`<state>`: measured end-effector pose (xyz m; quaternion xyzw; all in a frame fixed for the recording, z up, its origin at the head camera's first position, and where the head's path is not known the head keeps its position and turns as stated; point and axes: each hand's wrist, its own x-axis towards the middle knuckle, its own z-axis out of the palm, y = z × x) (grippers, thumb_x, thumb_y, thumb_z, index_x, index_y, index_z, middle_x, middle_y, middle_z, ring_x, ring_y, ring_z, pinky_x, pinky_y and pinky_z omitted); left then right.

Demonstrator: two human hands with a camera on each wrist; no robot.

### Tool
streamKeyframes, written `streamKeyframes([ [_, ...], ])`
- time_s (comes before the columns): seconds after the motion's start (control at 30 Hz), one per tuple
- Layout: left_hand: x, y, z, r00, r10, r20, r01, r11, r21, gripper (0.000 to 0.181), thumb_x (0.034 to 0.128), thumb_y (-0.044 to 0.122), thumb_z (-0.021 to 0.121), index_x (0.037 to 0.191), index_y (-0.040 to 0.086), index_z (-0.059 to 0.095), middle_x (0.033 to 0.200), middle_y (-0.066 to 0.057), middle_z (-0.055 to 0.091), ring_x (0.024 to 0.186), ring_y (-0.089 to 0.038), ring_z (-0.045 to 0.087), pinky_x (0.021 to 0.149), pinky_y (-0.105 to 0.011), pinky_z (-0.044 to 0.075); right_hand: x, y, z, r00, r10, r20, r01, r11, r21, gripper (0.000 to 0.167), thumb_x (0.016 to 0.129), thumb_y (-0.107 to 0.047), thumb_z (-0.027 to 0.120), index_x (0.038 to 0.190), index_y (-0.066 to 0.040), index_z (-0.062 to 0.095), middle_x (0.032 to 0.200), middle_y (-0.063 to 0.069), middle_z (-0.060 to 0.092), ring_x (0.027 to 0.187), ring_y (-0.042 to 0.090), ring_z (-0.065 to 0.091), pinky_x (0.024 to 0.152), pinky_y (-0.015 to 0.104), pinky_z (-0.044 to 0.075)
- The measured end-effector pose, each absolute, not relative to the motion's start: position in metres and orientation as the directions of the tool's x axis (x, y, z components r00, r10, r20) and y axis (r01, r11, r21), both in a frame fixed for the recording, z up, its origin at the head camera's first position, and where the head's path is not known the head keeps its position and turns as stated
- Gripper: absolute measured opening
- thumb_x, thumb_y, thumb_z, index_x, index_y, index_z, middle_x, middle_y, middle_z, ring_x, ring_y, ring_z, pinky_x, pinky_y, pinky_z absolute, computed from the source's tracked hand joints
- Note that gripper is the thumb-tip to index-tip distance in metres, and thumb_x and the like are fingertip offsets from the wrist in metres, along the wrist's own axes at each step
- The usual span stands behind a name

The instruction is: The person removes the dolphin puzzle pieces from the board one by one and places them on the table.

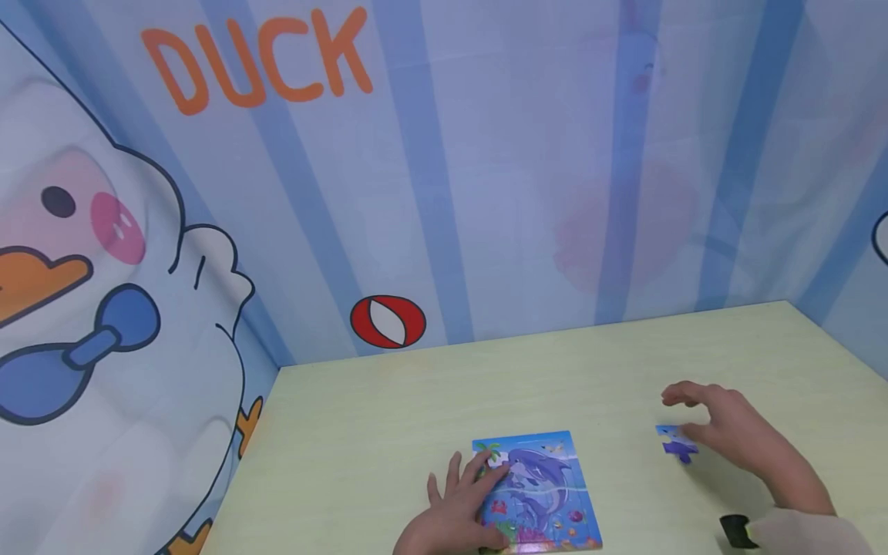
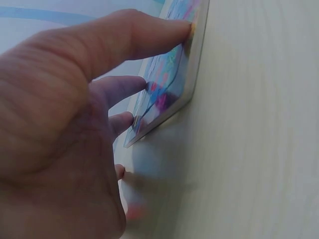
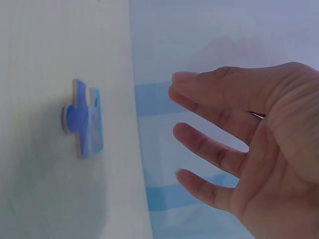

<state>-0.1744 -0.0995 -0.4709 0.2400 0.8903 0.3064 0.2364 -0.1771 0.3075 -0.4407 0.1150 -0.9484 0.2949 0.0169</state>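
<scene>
A dolphin jigsaw puzzle (image 1: 555, 482) in a flat tray lies near the front of the table. My left hand (image 1: 451, 520) rests on its left side with spread fingers; in the left wrist view, the thumb (image 2: 159, 37) touches the edge of the puzzle (image 2: 162, 99). A pale patch shows by the fingertips near its upper left corner. To the right, a loose blue and purple puzzle piece (image 1: 671, 433) lies on the table. Over it hovers my right hand (image 1: 738, 432), fingers loosely bent and holding nothing. The right wrist view shows the puzzle piece (image 3: 77, 117) apart from the fingers (image 3: 209, 149).
The pale wooden table (image 1: 375, 432) meets a striped blue cloth backdrop (image 1: 513, 193) at its back edge. A large printed duck (image 1: 125, 370) covers the cloth on the left. A black object (image 1: 737, 530) sits at the right sleeve (image 1: 808, 532).
</scene>
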Motion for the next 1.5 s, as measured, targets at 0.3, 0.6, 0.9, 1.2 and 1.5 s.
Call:
streamKeyframes([
  [0.3, -0.176, -0.098, -0.472, -0.770, 0.575, -0.277, 0.285, 0.697, 0.657, 0.084, 0.0831, 0.031, 0.080, 0.156, 0.020, 0.040, 0.166, -0.004, 0.018, 0.151, -0.048, -0.004, 0.105, -0.079, -0.006, -0.173, 0.290, -0.430, -0.959, -0.182, 0.217, -0.275, 0.783, -0.558, 0.038, 0.089, -0.004, 0.074, 0.125, 0.004, 0.062, 0.115, 0.019, 0.069, 0.106, 0.044, 0.063, 0.084, 0.062, 0.049],
  [0.6, -0.177, -0.099, -0.472, -0.772, 0.568, -0.285, 0.278, 0.706, 0.652, 0.085, 0.0831, 0.030, 0.081, 0.156, 0.017, 0.039, 0.166, -0.005, 0.018, 0.150, -0.049, -0.003, 0.105, -0.079, -0.006, -0.174, 0.268, -0.430, -0.955, -0.131, 0.268, -0.276, 0.730, -0.625, 0.037, 0.094, -0.009, 0.071, 0.127, 0.004, 0.061, 0.124, 0.023, 0.063, 0.111, 0.043, 0.060, 0.089, 0.064, 0.047],
  [0.9, -0.178, -0.099, -0.472, -0.777, 0.559, -0.291, 0.256, 0.702, 0.665, 0.085, 0.0833, 0.028, 0.081, 0.156, 0.017, 0.039, 0.166, -0.005, 0.017, 0.151, -0.048, -0.005, 0.105, -0.079, -0.007, -0.175, 0.255, -0.426, -0.942, -0.101, 0.319, -0.306, 0.643, -0.701, 0.030, 0.098, -0.011, 0.067, 0.125, 0.000, 0.063, 0.125, 0.020, 0.063, 0.115, 0.042, 0.057, 0.095, 0.068, 0.041],
  [1.2, -0.179, -0.098, -0.473, -0.775, 0.557, -0.298, 0.264, 0.714, 0.648, 0.086, 0.0825, 0.031, 0.081, 0.156, 0.018, 0.039, 0.166, -0.004, 0.018, 0.151, -0.048, -0.003, 0.106, -0.079, -0.005, -0.179, 0.238, -0.429, -0.934, -0.136, 0.330, -0.342, 0.607, -0.717, 0.025, 0.097, -0.012, 0.067, 0.121, -0.005, 0.065, 0.124, 0.014, 0.064, 0.119, 0.041, 0.057, 0.091, 0.068, 0.043],
  [1.5, -0.179, -0.097, -0.473, -0.780, 0.549, -0.301, 0.257, 0.720, 0.645, 0.087, 0.0804, 0.031, 0.082, 0.156, 0.018, 0.040, 0.166, -0.003, 0.018, 0.151, -0.048, -0.003, 0.106, -0.078, -0.005, -0.180, 0.215, -0.434, -0.914, -0.193, 0.358, -0.398, 0.608, -0.687, 0.021, 0.097, -0.011, 0.068, 0.118, -0.008, 0.068, 0.122, 0.010, 0.065, 0.118, 0.036, 0.059, 0.092, 0.059, 0.048],
])
